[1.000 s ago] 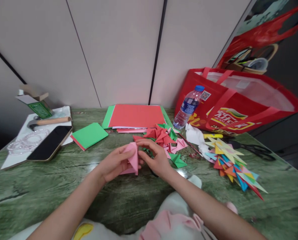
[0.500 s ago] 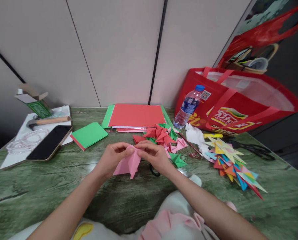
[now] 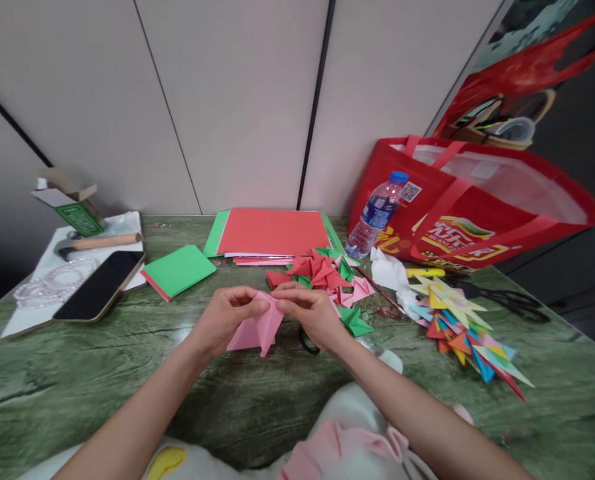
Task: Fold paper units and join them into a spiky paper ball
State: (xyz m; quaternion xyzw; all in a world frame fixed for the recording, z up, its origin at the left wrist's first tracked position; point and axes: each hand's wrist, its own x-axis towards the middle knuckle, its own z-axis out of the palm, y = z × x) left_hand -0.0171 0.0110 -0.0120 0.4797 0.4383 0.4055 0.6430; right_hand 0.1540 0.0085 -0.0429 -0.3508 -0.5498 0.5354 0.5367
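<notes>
A partly folded pink paper (image 3: 258,328) is held just above the green marbled table (image 3: 102,360), pinched at its top from both sides. My left hand (image 3: 224,317) grips its left upper edge with closed fingers. My right hand (image 3: 311,312) pinches the right upper edge, fingertips almost meeting the left ones. Just behind my hands lies a heap of small folded red, green and pink paper pieces (image 3: 330,277).
A stack of red and green sheets (image 3: 272,232) and a green square pad (image 3: 178,269) lie further back. At left are a phone (image 3: 100,285), a hammer (image 3: 97,243) and a small box (image 3: 70,203). Right: water bottle (image 3: 376,215), red bag (image 3: 472,207), multicoloured folded assembly (image 3: 464,330), scissors (image 3: 514,300).
The pink paper has been turned and opened from a compact upright fold into a wider hanging shape. Both hands rose slightly and now pinch its top edge. Since half a second ago almost nothing moved.
</notes>
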